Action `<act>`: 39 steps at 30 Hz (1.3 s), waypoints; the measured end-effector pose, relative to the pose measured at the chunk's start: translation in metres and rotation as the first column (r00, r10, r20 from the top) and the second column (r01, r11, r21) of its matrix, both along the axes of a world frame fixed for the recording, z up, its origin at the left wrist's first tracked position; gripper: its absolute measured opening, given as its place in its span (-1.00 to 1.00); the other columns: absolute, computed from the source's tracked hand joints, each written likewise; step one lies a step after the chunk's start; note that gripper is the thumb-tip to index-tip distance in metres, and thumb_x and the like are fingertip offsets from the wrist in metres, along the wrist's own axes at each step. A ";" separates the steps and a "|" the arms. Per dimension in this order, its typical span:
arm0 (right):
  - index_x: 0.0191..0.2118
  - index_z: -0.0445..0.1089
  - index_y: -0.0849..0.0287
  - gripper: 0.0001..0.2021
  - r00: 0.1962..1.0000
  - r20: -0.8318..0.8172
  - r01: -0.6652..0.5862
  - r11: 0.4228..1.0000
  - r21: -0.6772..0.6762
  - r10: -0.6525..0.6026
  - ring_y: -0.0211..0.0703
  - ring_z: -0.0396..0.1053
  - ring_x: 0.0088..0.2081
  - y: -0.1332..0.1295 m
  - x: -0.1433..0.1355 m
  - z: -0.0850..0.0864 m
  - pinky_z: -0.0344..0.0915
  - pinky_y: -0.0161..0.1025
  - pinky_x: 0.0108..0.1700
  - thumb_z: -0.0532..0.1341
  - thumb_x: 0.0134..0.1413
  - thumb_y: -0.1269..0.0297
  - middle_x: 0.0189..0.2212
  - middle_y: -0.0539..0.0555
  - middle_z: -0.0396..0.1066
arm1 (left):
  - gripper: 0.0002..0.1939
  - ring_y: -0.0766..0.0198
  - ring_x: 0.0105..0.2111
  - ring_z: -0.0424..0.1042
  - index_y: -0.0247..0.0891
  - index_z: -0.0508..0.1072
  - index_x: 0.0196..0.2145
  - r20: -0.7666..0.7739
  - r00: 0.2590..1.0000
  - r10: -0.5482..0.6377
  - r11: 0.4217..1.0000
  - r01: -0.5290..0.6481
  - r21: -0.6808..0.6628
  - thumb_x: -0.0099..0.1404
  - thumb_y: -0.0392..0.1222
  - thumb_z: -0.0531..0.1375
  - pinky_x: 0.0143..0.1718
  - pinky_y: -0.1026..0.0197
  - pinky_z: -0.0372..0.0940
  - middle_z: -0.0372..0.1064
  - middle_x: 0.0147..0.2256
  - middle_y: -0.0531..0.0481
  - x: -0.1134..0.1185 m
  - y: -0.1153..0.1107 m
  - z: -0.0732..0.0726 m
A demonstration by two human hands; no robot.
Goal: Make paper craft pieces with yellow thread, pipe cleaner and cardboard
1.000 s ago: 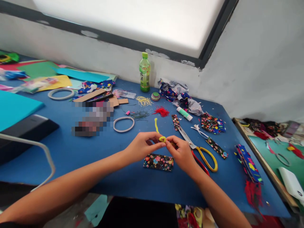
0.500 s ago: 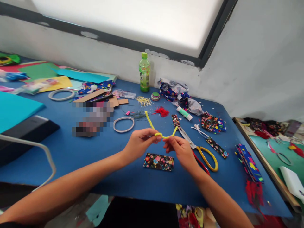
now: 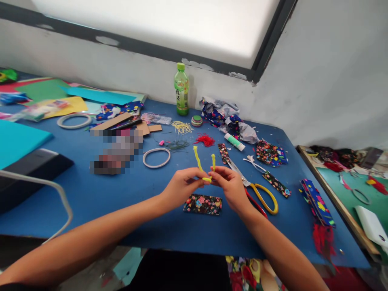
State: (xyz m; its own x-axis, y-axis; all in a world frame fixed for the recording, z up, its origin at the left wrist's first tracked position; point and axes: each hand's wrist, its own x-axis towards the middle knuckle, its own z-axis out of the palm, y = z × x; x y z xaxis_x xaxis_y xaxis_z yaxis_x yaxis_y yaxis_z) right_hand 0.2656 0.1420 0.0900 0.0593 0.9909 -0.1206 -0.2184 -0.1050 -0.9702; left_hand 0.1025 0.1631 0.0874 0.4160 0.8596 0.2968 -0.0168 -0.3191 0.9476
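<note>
A fuzzy yellow pipe cleaner [image 3: 197, 158] is pinched between my two hands above the blue table. My left hand [image 3: 184, 184] grips it with thumb and forefinger near its bent middle. Close beside it, my right hand [image 3: 228, 182] pinches the other part. Both yellow ends point up and away from me, and part of the bend is hidden by the fingers. Below the hands lies a flower-patterned fabric rectangle [image 3: 203, 204]. Scissors with one yellow and one red handle [image 3: 266, 198] rest just right of my right hand, blades pointing away.
A green-tea bottle [image 3: 182, 91] stands by the wall. Around the far side lie a glue stick [image 3: 234, 142], red threads [image 3: 205, 140], a pale ring [image 3: 157, 158] and crumpled fabric [image 3: 227, 113]. A black box [image 3: 33, 173] sits at left; a blue folded fabric piece [image 3: 317, 202] lies right.
My hands have come closer together, and the pipe cleaner is bent more tightly. Its right end now stands nearly upright instead of leaning out to the right. The view has shifted slightly.
</note>
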 end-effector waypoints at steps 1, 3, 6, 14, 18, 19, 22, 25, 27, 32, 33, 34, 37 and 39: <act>-0.31 0.50 0.15 -0.71 1.000 0.005 0.018 1.000 0.016 -0.018 -0.26 0.45 -0.40 -0.001 -0.001 -0.002 0.44 -0.24 -0.26 0.42 -0.26 0.21 -0.42 -0.03 0.50 | -0.88 0.32 -0.45 0.42 -0.29 0.52 -0.43 0.011 1.000 0.004 0.997 -0.003 -0.081 0.16 -0.19 0.25 -0.41 0.32 0.32 0.48 -0.44 -0.01 0.001 0.000 0.000; -0.29 0.49 0.14 -0.71 0.999 0.010 0.031 0.998 0.049 -0.031 -0.24 0.45 -0.40 -0.002 -0.004 -0.006 0.44 -0.22 -0.27 0.41 -0.23 0.20 -0.43 -0.03 0.50 | -0.83 0.33 -0.49 0.40 -0.31 0.51 -0.45 0.045 0.999 0.013 0.972 -0.002 -0.235 0.11 -0.12 0.29 -0.42 0.30 0.34 0.46 -0.49 0.01 0.003 0.000 -0.001; -0.34 0.48 0.14 -0.80 0.997 0.072 0.033 0.992 0.123 -0.042 -0.24 0.43 -0.44 -0.004 -0.006 -0.010 0.43 -0.22 -0.30 0.37 -0.14 0.20 -0.48 -0.03 0.49 | -0.74 0.31 -0.49 0.41 -0.31 0.50 -0.45 0.094 0.995 0.026 0.920 0.013 -0.392 0.04 -0.04 0.33 -0.41 0.27 0.38 0.44 -0.51 0.02 0.005 0.000 -0.002; -0.40 0.48 0.12 -0.95 0.944 0.266 0.066 0.900 0.431 -0.197 -0.25 0.42 -0.32 -0.007 -0.004 -0.013 0.37 -0.30 -0.29 0.25 0.03 0.35 -0.29 0.04 0.42 | -0.73 0.28 -0.38 0.47 -0.31 0.47 -0.45 0.199 0.977 0.073 0.833 0.050 -0.552 0.01 -0.06 0.37 -0.38 0.30 0.37 0.48 -0.46 0.02 0.008 -0.002 -0.001; -0.34 0.49 0.09 -0.88 0.868 0.433 -0.049 0.826 0.562 -0.242 -0.27 0.43 -0.31 -0.011 -0.002 -0.009 0.38 -0.32 -0.29 0.21 0.09 0.41 -0.33 0.02 0.44 | -0.73 0.33 -0.39 0.46 -0.30 0.43 -0.46 0.270 0.957 0.101 0.794 0.086 -0.602 -0.01 -0.09 0.39 -0.38 0.33 0.37 0.46 -0.46 0.06 0.009 -0.004 0.001; -0.32 0.49 0.08 -0.87 0.844 0.472 -0.090 0.799 0.594 -0.256 -0.26 0.44 -0.30 -0.012 -0.002 -0.007 0.39 -0.30 -0.26 0.20 0.09 0.42 -0.32 0.03 0.45 | -0.73 0.35 -0.39 0.46 -0.30 0.43 -0.46 0.285 0.953 0.106 0.791 0.093 -0.605 0.00 -0.10 0.39 -0.37 0.34 0.37 0.46 -0.45 0.07 0.009 -0.004 0.001; -0.23 0.49 0.04 -0.81 0.770 0.557 -0.201 0.711 0.674 -0.310 -0.21 0.46 -0.23 -0.014 0.000 -0.004 0.41 -0.23 -0.16 0.17 0.11 0.43 -0.27 0.04 0.49 | -0.75 0.40 -0.41 0.42 -0.30 0.43 -0.47 0.331 0.934 0.134 0.790 0.101 -0.605 0.01 -0.13 0.39 -0.36 0.36 0.37 0.44 -0.44 0.10 0.009 -0.006 0.002; -0.16 0.48 0.03 -0.77 0.723 0.608 -0.284 0.660 0.696 -0.329 -0.16 0.46 -0.15 -0.015 0.000 -0.002 0.42 -0.19 -0.10 0.17 0.10 0.42 -0.20 0.08 0.49 | -0.75 0.42 -0.40 0.40 -0.31 0.44 -0.48 0.374 0.914 0.159 0.785 0.112 -0.610 0.00 -0.14 0.40 -0.36 0.39 0.36 0.43 -0.43 0.10 0.009 -0.006 0.003; -0.16 0.48 0.04 -0.79 0.711 0.621 -0.309 0.647 0.697 -0.330 -0.13 0.46 -0.12 -0.016 0.000 -0.003 0.43 -0.17 -0.08 0.20 0.08 0.40 -0.17 0.10 0.48 | -0.76 0.42 -0.38 0.41 -0.32 0.45 -0.48 0.391 0.906 0.161 0.776 0.129 -0.618 -0.01 -0.15 0.41 -0.35 0.40 0.35 0.44 -0.40 0.07 0.009 -0.006 0.003; -0.18 0.49 0.01 -0.77 0.701 0.610 -0.307 0.616 0.725 -0.368 -0.16 0.47 -0.13 -0.014 0.003 -0.006 0.43 -0.16 -0.08 0.19 0.12 0.46 -0.19 0.07 0.52 | -0.72 0.41 -0.41 0.42 -0.34 0.41 -0.51 0.427 0.887 0.175 0.745 0.164 -0.646 -0.06 -0.17 0.43 -0.32 0.35 0.36 0.45 -0.44 0.07 0.010 -0.005 0.006; -0.18 0.49 -0.01 -0.76 0.695 0.611 -0.314 0.604 0.733 -0.380 -0.16 0.47 -0.13 -0.013 0.004 -0.006 0.43 -0.14 -0.09 0.17 0.13 0.46 -0.20 0.06 0.53 | -0.71 0.40 -0.41 0.42 -0.34 0.40 -0.52 0.436 0.882 0.177 0.741 0.173 -0.649 -0.06 -0.17 0.43 -0.31 0.33 0.36 0.45 -0.46 0.07 0.010 -0.005 0.008; -0.18 0.49 -0.04 -0.75 0.686 0.612 -0.323 0.590 0.740 -0.392 -0.15 0.47 -0.15 -0.013 0.006 -0.007 0.43 -0.12 -0.10 0.17 0.13 0.46 -0.21 0.03 0.54 | -0.71 0.39 -0.41 0.43 -0.34 0.39 -0.53 0.445 0.878 0.176 0.737 0.182 -0.651 -0.07 -0.17 0.43 -0.31 0.32 0.37 0.45 -0.46 0.06 0.010 -0.006 0.009; -0.24 0.50 -0.06 -0.77 0.668 0.620 -0.364 0.547 0.754 -0.411 -0.15 0.48 -0.21 -0.013 0.008 -0.007 0.44 -0.12 -0.14 0.19 0.10 0.45 -0.26 0.00 0.56 | -0.69 0.36 -0.41 0.45 -0.34 0.37 -0.54 0.465 0.866 0.182 0.723 0.203 -0.661 -0.09 -0.17 0.43 -0.32 0.31 0.36 0.48 -0.46 0.04 0.010 -0.008 0.014; -0.27 0.49 -0.03 -0.82 0.695 0.605 -0.344 0.560 0.754 -0.387 -0.15 0.48 -0.25 -0.015 0.006 -0.006 0.44 -0.13 -0.17 0.22 0.08 0.42 -0.29 0.02 0.56 | -0.67 0.36 -0.43 0.45 -0.33 0.36 -0.54 0.469 0.863 0.187 0.723 0.203 -0.661 -0.11 -0.17 0.44 -0.35 0.32 0.36 0.49 -0.46 0.04 0.010 -0.008 0.015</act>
